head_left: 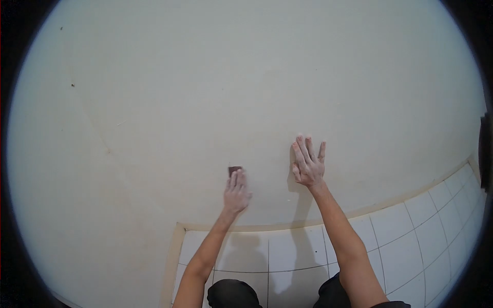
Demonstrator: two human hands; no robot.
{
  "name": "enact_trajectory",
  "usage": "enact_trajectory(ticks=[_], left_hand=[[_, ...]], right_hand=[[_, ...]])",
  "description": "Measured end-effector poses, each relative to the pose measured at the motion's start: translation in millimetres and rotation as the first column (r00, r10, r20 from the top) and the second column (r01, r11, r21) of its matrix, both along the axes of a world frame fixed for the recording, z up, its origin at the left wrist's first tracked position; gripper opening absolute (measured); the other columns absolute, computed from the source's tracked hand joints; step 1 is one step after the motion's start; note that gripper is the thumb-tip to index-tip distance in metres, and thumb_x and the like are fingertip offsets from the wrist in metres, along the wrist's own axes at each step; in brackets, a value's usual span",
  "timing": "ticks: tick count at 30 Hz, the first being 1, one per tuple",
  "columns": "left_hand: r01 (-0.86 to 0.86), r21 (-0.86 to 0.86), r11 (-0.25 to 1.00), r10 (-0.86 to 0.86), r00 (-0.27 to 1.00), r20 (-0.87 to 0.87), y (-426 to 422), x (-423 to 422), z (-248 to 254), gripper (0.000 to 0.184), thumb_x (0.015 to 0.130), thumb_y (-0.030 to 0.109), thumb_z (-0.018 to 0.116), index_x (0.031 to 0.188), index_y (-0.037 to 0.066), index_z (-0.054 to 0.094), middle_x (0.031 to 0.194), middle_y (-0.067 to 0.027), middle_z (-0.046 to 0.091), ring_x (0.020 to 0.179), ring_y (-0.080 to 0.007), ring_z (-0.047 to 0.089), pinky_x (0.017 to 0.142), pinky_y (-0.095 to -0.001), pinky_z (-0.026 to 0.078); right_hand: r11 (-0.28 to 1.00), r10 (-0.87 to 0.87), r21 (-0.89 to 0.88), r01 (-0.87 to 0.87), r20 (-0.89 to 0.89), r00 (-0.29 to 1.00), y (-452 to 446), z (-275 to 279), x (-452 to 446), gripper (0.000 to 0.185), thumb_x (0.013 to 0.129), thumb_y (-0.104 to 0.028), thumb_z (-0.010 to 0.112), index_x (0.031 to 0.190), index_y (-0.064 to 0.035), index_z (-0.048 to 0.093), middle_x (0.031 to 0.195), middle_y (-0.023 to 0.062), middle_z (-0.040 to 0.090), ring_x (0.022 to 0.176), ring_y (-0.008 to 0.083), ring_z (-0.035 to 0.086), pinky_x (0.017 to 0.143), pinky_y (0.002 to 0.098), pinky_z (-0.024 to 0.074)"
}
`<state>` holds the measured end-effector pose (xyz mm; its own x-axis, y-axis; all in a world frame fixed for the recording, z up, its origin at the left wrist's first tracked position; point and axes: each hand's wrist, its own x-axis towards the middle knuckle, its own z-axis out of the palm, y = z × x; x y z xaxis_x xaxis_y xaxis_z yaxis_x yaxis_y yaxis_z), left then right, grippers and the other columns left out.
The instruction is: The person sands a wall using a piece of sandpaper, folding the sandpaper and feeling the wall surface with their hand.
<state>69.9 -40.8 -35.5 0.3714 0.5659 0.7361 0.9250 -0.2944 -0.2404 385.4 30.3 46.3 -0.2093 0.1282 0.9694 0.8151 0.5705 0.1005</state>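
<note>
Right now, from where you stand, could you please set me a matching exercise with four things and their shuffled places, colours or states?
1. Left hand
2. Right hand
3. Floor tiles
4. Knees

A. White, with dark joint lines
B. Over a small dark brown piece
C. Black-clothed
D. Fingers spread at the wall

Pairs: 1-B, 2-D, 3-A, 4-C
</note>
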Motion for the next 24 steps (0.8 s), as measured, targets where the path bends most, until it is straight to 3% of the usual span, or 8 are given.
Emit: enact_trajectory(ticks=[6, 8, 12, 18, 19, 20, 23, 24], left_hand=[[0.047, 0.088, 0.995, -0.034, 0.989, -0.147, 15, 77, 141, 0.089, 0.086, 0.038, 0.069, 0.162, 0.012, 0.031, 0.170, -0.0067, 0.027, 0.157, -0.0229, 0.025, 0.119, -0.0536, 0.033], [-0.059, -0.012, 0.998, 0.058, 0.997, -0.054, 11, 100, 226, 0.088, 0.089, 0.032, 0.066, 0.165, 0.014, 0.025, 0.172, -0.0056, 0.021, 0.158, -0.0235, 0.021, 0.122, -0.0576, 0.028], [-0.158, 0.392, 0.906, 0.062, 0.967, 0.248, 6, 73, 332, 0.079, 0.096, 0.020, 0.056, 0.166, 0.013, 0.021, 0.174, -0.0058, 0.016, 0.160, -0.0223, 0.012, 0.126, -0.0601, 0.002], [-0.186, 0.409, 0.893, -0.057, 0.855, 0.515, -11, 9, 191, 0.068, 0.097, 0.015, 0.041, 0.160, -0.004, 0.026, 0.169, -0.0218, 0.023, 0.159, -0.0373, 0.013, 0.126, -0.0563, 0.001], [-0.244, 0.197, 0.950, 0.182, 0.940, 0.287, 2, -22, 74, 0.074, 0.092, 0.017, 0.046, 0.159, -0.009, 0.025, 0.166, -0.0296, 0.023, 0.157, -0.0408, 0.018, 0.127, -0.0551, 0.008], [-0.106, 0.096, 0.990, 0.091, 0.986, 0.143, -10, -16, 43, 0.078, 0.087, 0.016, 0.050, 0.157, -0.010, 0.029, 0.163, -0.0346, 0.026, 0.155, -0.0441, 0.023, 0.126, -0.0522, 0.019], [0.147, -0.316, 0.937, -0.220, 0.953, -0.207, -18, 22, 17, 0.077, 0.089, 0.027, 0.062, 0.158, 0.005, 0.038, 0.165, -0.0122, 0.037, 0.153, -0.0261, 0.034, 0.120, -0.0426, 0.035], [0.126, -0.250, 0.960, -0.183, 0.958, -0.222, -17, 42, 28, 0.077, 0.090, 0.030, 0.063, 0.159, 0.007, 0.038, 0.166, -0.0088, 0.037, 0.153, -0.0232, 0.034, 0.120, -0.0438, 0.036]], right_hand=[[1.000, -0.010, -0.012, 0.010, 0.001, 1.000, -1, -1, -1, 0.064, 0.094, -0.029, 0.043, 0.156, -0.0127, 0.042, 0.163, 0.0060, 0.043, 0.154, 0.0272, 0.032, 0.127, 0.0635, 0.0064], [1.000, 0.005, 0.003, -0.005, -0.001, 1.000, -1, 0, -2, 0.063, 0.095, -0.029, 0.043, 0.156, -0.0112, 0.042, 0.162, 0.0069, 0.043, 0.155, 0.0279, 0.031, 0.127, 0.0635, 0.0061], [1.000, 0.004, 0.023, -0.004, -0.002, 1.000, 0, 2, 0, 0.064, 0.095, -0.029, 0.044, 0.156, -0.0107, 0.042, 0.162, 0.0069, 0.044, 0.155, 0.0281, 0.032, 0.127, 0.0637, 0.0060], [1.000, -0.012, 0.004, 0.012, 0.011, 1.000, -1, 3, -3, 0.064, 0.095, -0.029, 0.044, 0.156, -0.0106, 0.042, 0.162, 0.0067, 0.043, 0.154, 0.0267, 0.032, 0.127, 0.0635, 0.0061], [1.000, -0.012, -0.010, 0.012, -0.005, 1.000, -4, 2, 0, 0.064, 0.094, -0.029, 0.045, 0.156, -0.0129, 0.043, 0.162, 0.0046, 0.043, 0.154, 0.0249, 0.033, 0.127, 0.0631, 0.0067], [1.000, -0.016, -0.020, 0.016, -0.001, 1.000, -4, 1, 2, 0.064, 0.094, -0.029, 0.045, 0.156, -0.0132, 0.043, 0.163, 0.0042, 0.043, 0.154, 0.0245, 0.034, 0.127, 0.0630, 0.0068], [0.999, -0.019, -0.034, 0.018, -0.008, 1.000, -4, -1, -1, 0.065, 0.094, -0.030, 0.046, 0.157, -0.0136, 0.043, 0.163, 0.0038, 0.042, 0.154, 0.0238, 0.034, 0.127, 0.0627, 0.0070], [0.999, -0.018, -0.030, 0.017, -0.012, 1.000, -4, -2, -1, 0.066, 0.093, -0.030, 0.047, 0.157, -0.0135, 0.042, 0.164, 0.0042, 0.041, 0.154, 0.0240, 0.033, 0.127, 0.0625, 0.0069]])
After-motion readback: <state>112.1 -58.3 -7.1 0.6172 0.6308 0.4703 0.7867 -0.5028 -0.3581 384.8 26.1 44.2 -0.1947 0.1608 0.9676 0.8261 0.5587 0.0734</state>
